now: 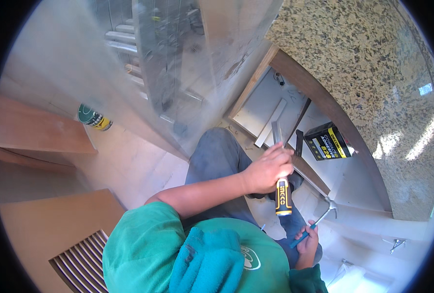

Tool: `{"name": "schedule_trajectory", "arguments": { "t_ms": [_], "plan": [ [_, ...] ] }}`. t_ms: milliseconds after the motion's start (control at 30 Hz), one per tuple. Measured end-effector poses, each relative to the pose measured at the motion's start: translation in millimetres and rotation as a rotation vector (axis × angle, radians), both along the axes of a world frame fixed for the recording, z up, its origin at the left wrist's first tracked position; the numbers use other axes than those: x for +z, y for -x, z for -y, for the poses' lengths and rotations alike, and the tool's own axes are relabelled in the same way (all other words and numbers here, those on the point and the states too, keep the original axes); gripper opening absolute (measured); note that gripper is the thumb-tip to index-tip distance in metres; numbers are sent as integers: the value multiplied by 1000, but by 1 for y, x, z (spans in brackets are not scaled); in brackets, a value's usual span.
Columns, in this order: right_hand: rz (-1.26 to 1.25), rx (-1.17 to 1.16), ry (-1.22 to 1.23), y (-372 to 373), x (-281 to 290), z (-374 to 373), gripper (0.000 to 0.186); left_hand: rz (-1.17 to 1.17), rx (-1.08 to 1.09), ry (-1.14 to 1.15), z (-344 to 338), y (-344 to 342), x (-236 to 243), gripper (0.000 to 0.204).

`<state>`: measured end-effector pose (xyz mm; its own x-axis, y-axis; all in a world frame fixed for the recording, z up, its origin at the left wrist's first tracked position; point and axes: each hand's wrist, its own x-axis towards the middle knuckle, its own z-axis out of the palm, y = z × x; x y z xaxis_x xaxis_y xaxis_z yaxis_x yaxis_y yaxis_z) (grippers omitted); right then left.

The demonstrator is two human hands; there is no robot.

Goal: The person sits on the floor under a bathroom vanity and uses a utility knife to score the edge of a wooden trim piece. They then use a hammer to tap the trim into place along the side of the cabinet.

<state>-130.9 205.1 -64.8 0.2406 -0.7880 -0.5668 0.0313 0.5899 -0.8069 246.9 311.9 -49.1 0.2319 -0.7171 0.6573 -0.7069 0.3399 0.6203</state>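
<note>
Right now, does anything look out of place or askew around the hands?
A can lies tipped on its side on the floor, left. Otherwise nothing: left hand grips a chisel, right hand a hammer.

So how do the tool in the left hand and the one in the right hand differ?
The left hand grips a chisel with a thick black-and-yellow handle, held nearly upright with its flat metal blade up. The right hand holds a hammer by a thin blue handle, slanted, its metal claw head up to the right. The chisel sits higher, the hammer lower by the person's side. Both are hand tools held by the handle.
</note>
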Motion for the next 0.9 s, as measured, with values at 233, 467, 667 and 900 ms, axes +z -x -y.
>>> {"name": "schedule_trajectory", "arguments": {
  "t_ms": [233,467,667,900],
  "plan": [
    [-171,282,15,-31,-14,-21,12,6,170,190,-17,-28,40,32],
    [-289,418,-230,-47,-21,-34,16,28,232,267,-13,-57,67,27],
    [-289,352,-324,-36,-42,-34,19,96,326,246,2,-64,80,26],
    [-329,372,-373,-37,-49,-34,15,73,355,336,23,-59,81,29]
  ]
}}
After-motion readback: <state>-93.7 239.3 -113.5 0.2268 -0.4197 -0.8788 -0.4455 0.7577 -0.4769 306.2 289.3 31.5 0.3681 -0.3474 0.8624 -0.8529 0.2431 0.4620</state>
